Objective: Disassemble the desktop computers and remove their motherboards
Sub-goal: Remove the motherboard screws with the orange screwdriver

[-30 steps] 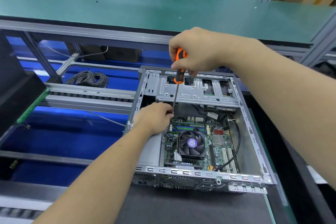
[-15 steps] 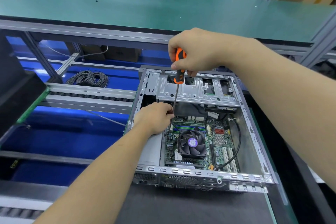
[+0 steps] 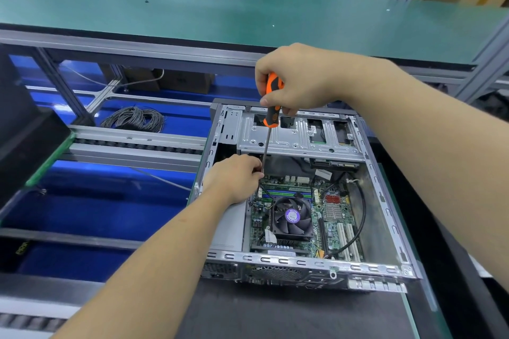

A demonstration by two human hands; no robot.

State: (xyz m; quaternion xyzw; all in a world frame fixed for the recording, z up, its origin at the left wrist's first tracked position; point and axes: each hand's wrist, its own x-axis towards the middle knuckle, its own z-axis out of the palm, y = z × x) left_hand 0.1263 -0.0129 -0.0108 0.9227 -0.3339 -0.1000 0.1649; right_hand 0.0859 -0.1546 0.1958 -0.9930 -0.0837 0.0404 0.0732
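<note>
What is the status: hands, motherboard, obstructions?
Right hand grips orange-and-black screwdriver; left hand steadies its shaft. Green motherboard seated in grey case. Black cable crosses it.

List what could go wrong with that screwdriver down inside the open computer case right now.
1. The screwdriver tip sits hidden behind the left hand at the motherboard edge; a slip could gouge the board or jab the fingers steadying the shaft.
2. A freed screw might drop among the parts beside the fan and be hard to find.
3. The right hand grips high on the handle, so the long shaft may tilt and strip the screw.
</note>
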